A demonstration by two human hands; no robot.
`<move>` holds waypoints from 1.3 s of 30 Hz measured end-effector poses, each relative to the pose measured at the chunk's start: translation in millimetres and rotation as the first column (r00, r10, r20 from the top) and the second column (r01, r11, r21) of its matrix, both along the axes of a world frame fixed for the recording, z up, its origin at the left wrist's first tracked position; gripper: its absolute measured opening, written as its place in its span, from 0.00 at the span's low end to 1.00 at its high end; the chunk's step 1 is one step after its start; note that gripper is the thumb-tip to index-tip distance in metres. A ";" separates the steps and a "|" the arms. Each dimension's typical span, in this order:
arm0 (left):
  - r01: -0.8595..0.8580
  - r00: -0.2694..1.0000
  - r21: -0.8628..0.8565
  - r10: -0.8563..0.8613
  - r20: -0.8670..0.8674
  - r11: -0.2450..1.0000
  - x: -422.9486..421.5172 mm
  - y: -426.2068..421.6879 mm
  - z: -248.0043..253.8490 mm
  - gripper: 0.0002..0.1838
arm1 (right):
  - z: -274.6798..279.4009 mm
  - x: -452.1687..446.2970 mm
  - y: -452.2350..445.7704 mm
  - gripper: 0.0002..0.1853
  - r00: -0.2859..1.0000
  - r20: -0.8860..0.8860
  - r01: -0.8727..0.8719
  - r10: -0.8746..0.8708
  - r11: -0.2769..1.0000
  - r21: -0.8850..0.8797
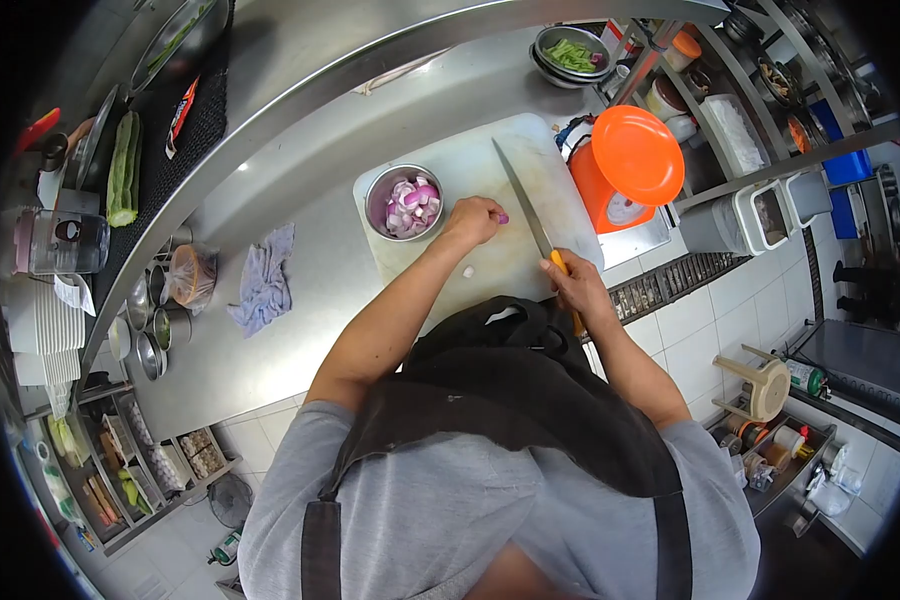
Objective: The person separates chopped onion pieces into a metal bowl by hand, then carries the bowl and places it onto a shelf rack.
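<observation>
My left hand is over the white cutting board, its fingers closed on a small piece of red onion. Just left of it, a metal bowl holds chopped red onion in purple and white chunks. My right hand grips the yellow handle of a long knife, whose blade points away from me across the board. A small pale onion bit lies on the board nearer to me.
An orange kitchen scale stands at the board's right. Metal bowls with green vegetable pieces are behind it. On the steel counter lies a crumpled bluish cloth. A raised steel shelf runs along the far side.
</observation>
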State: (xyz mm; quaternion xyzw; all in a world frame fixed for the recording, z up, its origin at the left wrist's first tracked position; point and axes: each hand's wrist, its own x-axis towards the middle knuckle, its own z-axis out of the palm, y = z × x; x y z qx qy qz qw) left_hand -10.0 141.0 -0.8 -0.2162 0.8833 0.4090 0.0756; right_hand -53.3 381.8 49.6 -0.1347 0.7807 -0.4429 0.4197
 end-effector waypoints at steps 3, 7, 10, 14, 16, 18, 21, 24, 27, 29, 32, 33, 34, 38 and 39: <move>-0.016 0.990 -0.171 -0.008 -0.139 0.985 -3.1 4.4 -6.5 0.08 | -8.2 0.8 3.9 0.18 0.995 -0.092 -0.042 0.041 0.999 -0.013; -0.149 0.972 -0.289 0.085 -0.220 0.946 4.1 8.7 -1.8 0.07 | -4.9 5.0 7.5 0.21 0.979 -0.173 -0.103 0.108 0.994 0.043; -0.081 0.959 -0.292 -0.005 -0.282 0.953 9.9 6.1 -7.7 0.07 | -10.0 5.9 12.2 0.24 0.942 -0.290 -0.164 0.169 0.986 0.041; -0.068 0.935 -0.354 -0.064 -0.349 0.933 12.1 7.2 -11.7 0.07 | 3.7 7.8 12.7 0.24 0.936 -0.296 -0.168 0.191 0.981 0.100; -0.080 0.932 -0.344 -0.052 -0.360 0.936 11.7 10.6 -8.2 0.06 | 8.2 6.4 13.4 0.24 0.921 -0.323 -0.185 0.218 0.974 0.131; -0.084 0.928 -0.334 -0.048 -0.369 0.939 10.1 13.3 -6.2 0.06 | 2.5 4.9 13.9 0.24 0.894 -0.386 -0.191 0.228 0.973 0.132; -0.062 0.915 -0.380 -0.099 -0.390 0.923 9.2 14.1 -6.7 0.06 | 5.4 2.8 13.3 0.24 0.893 -0.388 -0.185 0.227 0.972 0.143; -0.051 0.909 -0.398 -0.122 -0.398 0.916 7.3 12.9 -8.8 0.06 | 8.7 1.9 14.0 0.24 0.925 -0.316 -0.169 0.210 0.974 0.154; -0.027 0.904 -0.386 -0.142 -0.403 0.922 7.4 11.3 -9.2 0.05 | 8.7 5.6 17.7 0.24 0.926 -0.321 -0.160 0.198 0.977 0.140; -0.035 0.902 -0.414 -0.150 -0.405 0.909 7.3 11.0 -10.4 0.05 | 10.6 7.4 18.7 0.24 0.921 -0.336 -0.159 0.195 0.979 0.130; -0.026 0.913 -0.426 -0.153 -0.379 0.904 7.3 12.6 -5.3 0.05 | 12.1 9.7 17.9 0.24 0.920 -0.323 -0.172 0.223 0.969 0.179; -0.026 0.914 -0.425 -0.151 -0.376 0.905 7.9 12.0 -6.4 0.05 | 9.7 9.1 17.9 0.24 0.916 -0.329 -0.179 0.227 0.969 0.169; -0.026 0.908 -0.420 -0.154 -0.391 0.907 7.7 11.6 -7.3 0.05 | 7.3 8.3 17.5 0.24 0.913 -0.337 -0.185 0.229 0.970 0.160; -0.032 0.903 -0.405 -0.147 -0.403 0.914 7.0 10.8 -9.2 0.05 | -1.0 4.3 9.9 0.23 0.900 -0.382 -0.175 0.211 0.976 0.128; -0.026 0.902 -0.405 -0.153 -0.403 0.914 7.1 10.4 -9.4 0.05 | 4.2 1.3 2.0 0.23 0.906 -0.348 -0.194 0.241 0.967 0.165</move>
